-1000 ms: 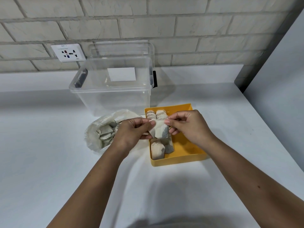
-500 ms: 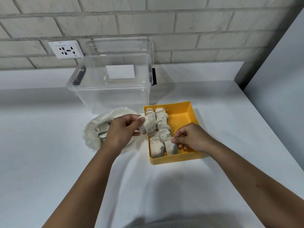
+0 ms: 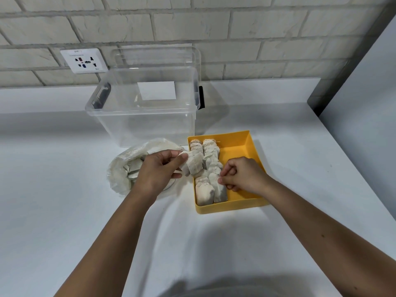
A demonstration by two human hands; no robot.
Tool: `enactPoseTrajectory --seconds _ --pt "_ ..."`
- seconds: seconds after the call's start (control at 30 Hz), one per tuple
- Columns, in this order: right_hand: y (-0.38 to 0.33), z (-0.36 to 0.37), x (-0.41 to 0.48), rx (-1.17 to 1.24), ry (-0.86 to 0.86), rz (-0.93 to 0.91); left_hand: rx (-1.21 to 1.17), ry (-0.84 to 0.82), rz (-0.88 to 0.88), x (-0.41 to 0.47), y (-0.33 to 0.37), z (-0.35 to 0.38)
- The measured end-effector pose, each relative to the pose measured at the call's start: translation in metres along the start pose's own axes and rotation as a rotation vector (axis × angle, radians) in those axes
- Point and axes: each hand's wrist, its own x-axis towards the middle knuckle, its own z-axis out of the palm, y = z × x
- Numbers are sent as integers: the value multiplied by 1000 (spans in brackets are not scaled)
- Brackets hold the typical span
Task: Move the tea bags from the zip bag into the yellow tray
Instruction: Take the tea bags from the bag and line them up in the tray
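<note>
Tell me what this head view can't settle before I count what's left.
Head view only:
- Zip bag: cloudy plastic and the left hand hide how many bags remain.
- Tray tea bags in the yellow tray: overlapping, partly behind the held tea bags; no exact count.
- Right hand: too small to tell whether its fingertips pinch a bag.

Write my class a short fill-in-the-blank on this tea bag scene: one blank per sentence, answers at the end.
1. The tray is ____ in colour.
2. The zip bag lies to the ____ of the tray.
3. The left hand holds a loose ____ over the tray's left edge.
4. The right hand pinches the nearest tea bag in the tray's ____ row.

Answers: yellow; left; tea bag; right.
</note>
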Motion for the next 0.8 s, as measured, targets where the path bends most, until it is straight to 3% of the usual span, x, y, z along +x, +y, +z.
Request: enactPoseTrajectory --seconds 0.1,0.37,0.5,0.67,0.8 --pt "-14 -13 -5 -96 91 -89 -15 -66 -9 -1 4 3" --pt "-57 -26 -22 16 151 -277 -6 -201 57 -5 16 18" --pt "-44 -31 -26 -52 115 -231 26 -145 65 -5 14 14" --pt "-19 -27 -28 -164 -127 -49 27 -88 45 -3 7 8" --pt "-11 -15 -23 -145 -196 16 39 -106 38 -3 5 10"
